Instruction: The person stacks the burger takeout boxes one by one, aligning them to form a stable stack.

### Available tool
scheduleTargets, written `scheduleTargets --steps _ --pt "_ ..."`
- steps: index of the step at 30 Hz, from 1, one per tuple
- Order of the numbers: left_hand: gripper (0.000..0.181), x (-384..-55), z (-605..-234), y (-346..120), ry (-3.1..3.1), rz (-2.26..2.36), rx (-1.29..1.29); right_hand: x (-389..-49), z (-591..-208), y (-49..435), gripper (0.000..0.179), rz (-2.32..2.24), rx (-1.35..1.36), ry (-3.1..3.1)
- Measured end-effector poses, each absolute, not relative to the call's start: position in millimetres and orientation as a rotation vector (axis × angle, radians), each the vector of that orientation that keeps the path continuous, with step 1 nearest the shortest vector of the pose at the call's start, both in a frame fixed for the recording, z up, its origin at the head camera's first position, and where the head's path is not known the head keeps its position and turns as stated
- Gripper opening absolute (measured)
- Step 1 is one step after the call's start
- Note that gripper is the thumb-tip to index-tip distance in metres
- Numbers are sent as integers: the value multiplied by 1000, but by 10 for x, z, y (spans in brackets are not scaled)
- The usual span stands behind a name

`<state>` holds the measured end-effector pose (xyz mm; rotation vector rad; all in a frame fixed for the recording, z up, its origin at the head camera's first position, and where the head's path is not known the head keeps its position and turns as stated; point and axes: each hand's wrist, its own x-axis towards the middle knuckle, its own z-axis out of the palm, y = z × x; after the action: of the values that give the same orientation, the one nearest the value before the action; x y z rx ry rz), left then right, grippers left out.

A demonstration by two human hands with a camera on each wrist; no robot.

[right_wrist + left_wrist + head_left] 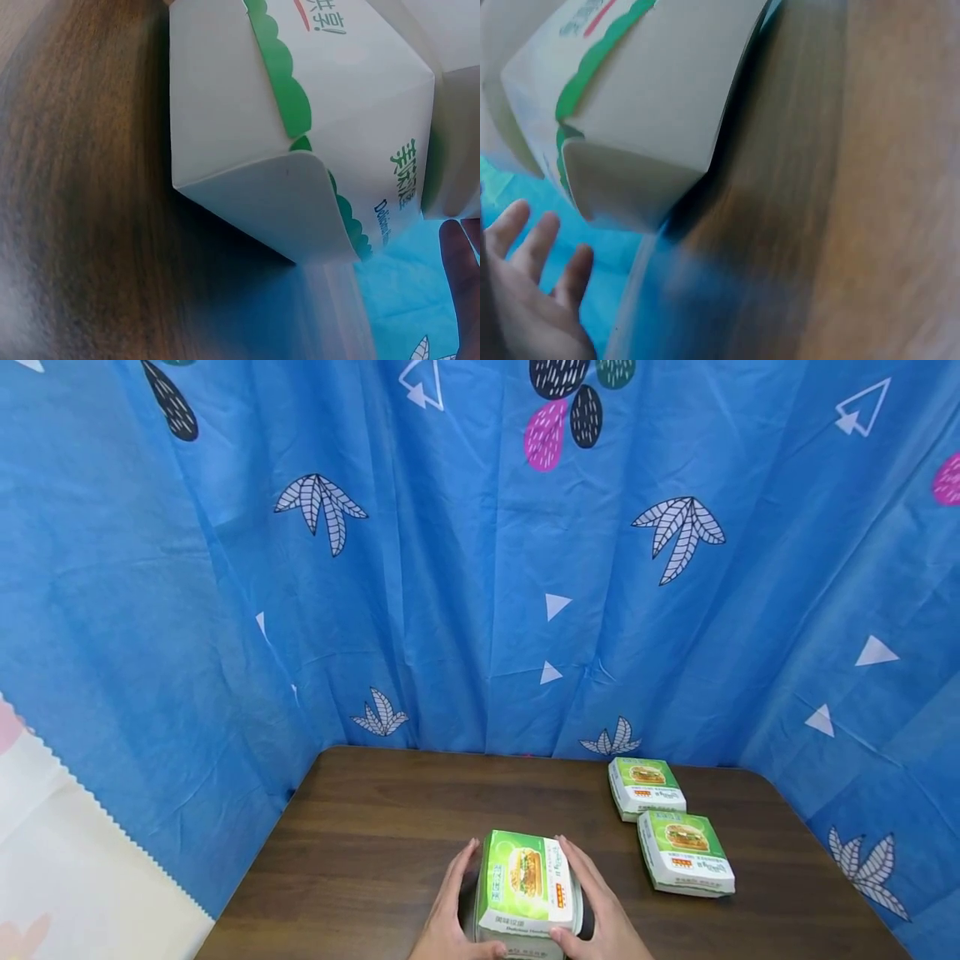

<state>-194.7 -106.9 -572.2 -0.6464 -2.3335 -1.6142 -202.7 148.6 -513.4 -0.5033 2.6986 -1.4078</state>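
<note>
In the head view, a green and white burger box with a burger picture stands at the table's front, between both hands. The wrist views show it resting over a lower burger box, whose white side and green scalloped edge face the cameras. My left hand grips the upper box from the left, thumb low at the front. From the right, my right hand holds it, thumb at the near corner and a fingertip by the far corner. Some other fingers spread off the cardboard in the left wrist view.
Two more burger boxes lie on the table's right side: one farther back, the other nearer, close together. The brown wooden table ends against a blue patterned curtain. A pale cloth hangs at the left.
</note>
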Motion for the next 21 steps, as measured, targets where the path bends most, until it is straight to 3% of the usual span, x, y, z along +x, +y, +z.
scheduleTargets --steps 6,21 --pt "109 -1975 -5736 -1019 -2092 -1459 -754 -2037 -5137 1456 92 -1477 -492 2645" --pt "105 -1919 -5674 -987 -2166 -1530 -670 -2014 -5135 1437 94 -1411 -612 2740"
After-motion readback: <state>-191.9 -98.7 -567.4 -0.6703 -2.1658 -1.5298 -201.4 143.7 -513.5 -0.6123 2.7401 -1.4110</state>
